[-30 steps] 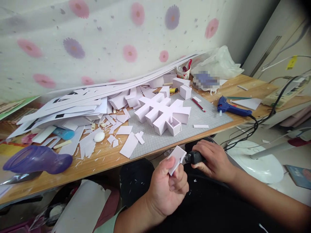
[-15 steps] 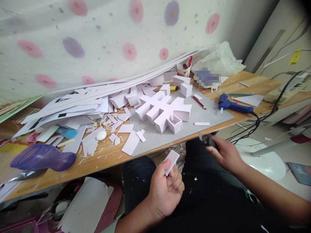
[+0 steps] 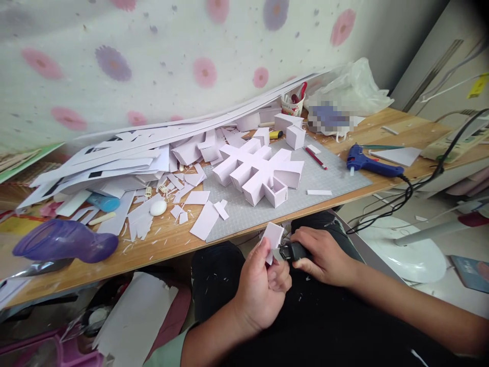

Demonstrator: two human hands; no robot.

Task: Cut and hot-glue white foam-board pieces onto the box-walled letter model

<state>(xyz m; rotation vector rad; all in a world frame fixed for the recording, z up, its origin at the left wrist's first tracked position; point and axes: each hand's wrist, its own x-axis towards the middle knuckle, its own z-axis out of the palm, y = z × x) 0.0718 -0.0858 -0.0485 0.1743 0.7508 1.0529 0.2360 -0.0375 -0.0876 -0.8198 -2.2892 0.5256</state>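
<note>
My left hand (image 3: 263,288) pinches a small white foam board piece (image 3: 273,237) between thumb and fingers, above my lap. My right hand (image 3: 324,255) is closed around a black utility knife (image 3: 293,251). Its short blade meets the lower right edge of the piece, close to my left fingers. Beyond the hands, a white branching foam board structure (image 3: 260,171) with hollow box-like arms lies on a grey cutting mat (image 3: 237,224). A narrow white strip (image 3: 319,192) rests near the mat's front edge.
A blue glue gun (image 3: 372,162) with a black cord lies at the right, near a red pencil (image 3: 316,158). White scraps, stacked sheets (image 3: 126,153) and a purple boot-shaped object (image 3: 69,242) cover the left side. A cup of tools (image 3: 292,105) stands at the back.
My right hand has moved left with the utility knife, bringing the blade from apart to the piece's edge. My left hand keeps its hold on the piece. The view has shifted slightly.
</note>
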